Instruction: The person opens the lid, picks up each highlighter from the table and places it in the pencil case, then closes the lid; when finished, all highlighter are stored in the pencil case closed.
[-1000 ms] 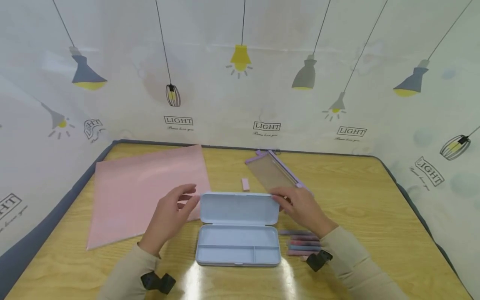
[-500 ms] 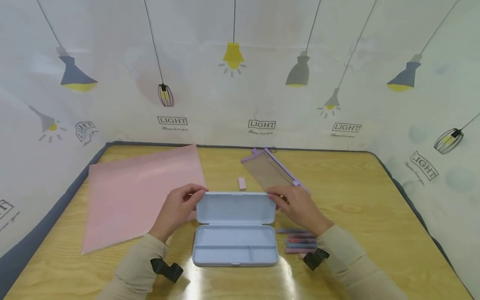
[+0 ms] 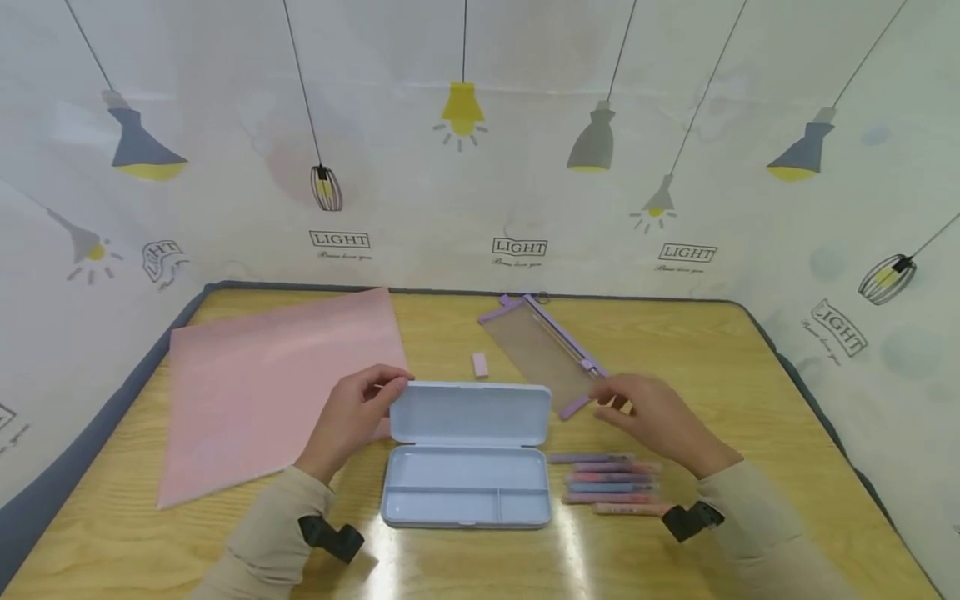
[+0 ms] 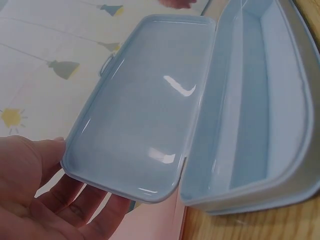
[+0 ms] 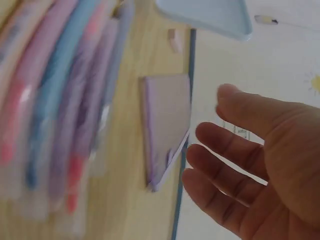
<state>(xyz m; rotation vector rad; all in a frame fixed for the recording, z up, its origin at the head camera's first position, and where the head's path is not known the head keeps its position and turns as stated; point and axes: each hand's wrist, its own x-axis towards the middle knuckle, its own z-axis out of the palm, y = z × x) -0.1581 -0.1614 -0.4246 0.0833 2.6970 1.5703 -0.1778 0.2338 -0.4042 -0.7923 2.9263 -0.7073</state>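
A light blue pencil case lies with its lid raised, and its compartments hold nothing. My left hand pinches the lid's left corner; in the left wrist view the thumb is at the edge and the fingers reach behind. To the right of the case, my right hand hovers with relaxed, spread fingers and holds nothing. Several coloured pens lie in a row below it. Close to its fingertips in the head view is a see-through zip pouch with purple edging.
A pink sheet or folder covers the table's left part. Behind the case lies a small pink eraser. A pale curtain with printed lamps encloses the wooden table at the back and sides.
The left hand has come to the lid's corner and taken hold of it. The right hand has let go of the lid and moved right, uncovering more of the pens and pouch.
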